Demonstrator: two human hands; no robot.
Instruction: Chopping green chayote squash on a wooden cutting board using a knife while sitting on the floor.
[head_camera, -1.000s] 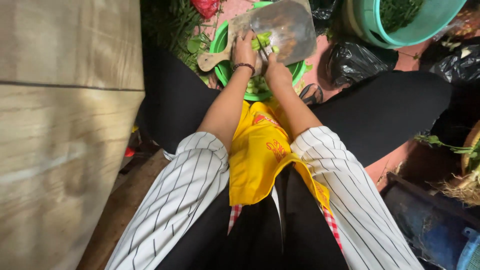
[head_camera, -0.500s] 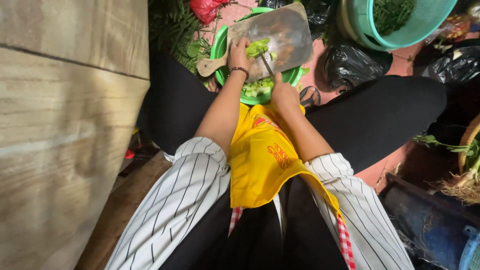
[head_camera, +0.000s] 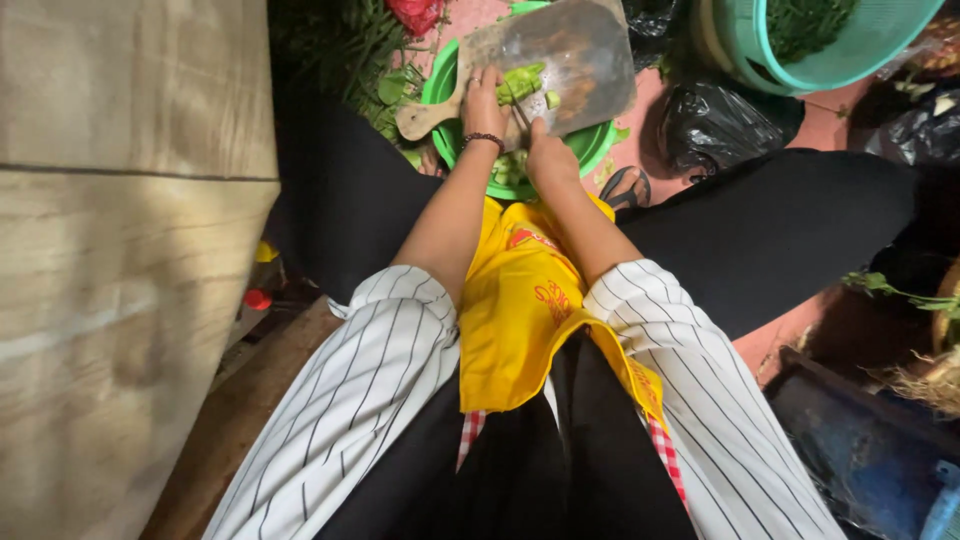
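A worn wooden cutting board (head_camera: 580, 60) with a handle lies across a green basin (head_camera: 590, 148) on the floor. My left hand (head_camera: 484, 100), with a dark bracelet at the wrist, presses down on a green vegetable (head_camera: 522, 82) on the board. My right hand (head_camera: 545, 150) grips a knife (head_camera: 516, 108) whose blade rests against the vegetable. Cut green pieces (head_camera: 508, 168) lie in the basin under the board. A yellow apron (head_camera: 520, 300) covers my lap between striped sleeves.
A teal colander (head_camera: 800, 60) of greens stands at the upper right, with black plastic bags (head_camera: 720, 125) beside it. Leafy greens (head_camera: 350, 50) lie at the upper left. A wooden wall (head_camera: 110, 250) fills the left side. A blue container (head_camera: 870, 460) sits lower right.
The view has shifted a little, so board and basin sit slightly lower and to the right. Both hands stay on the board, with the knife moving against the vegetable.
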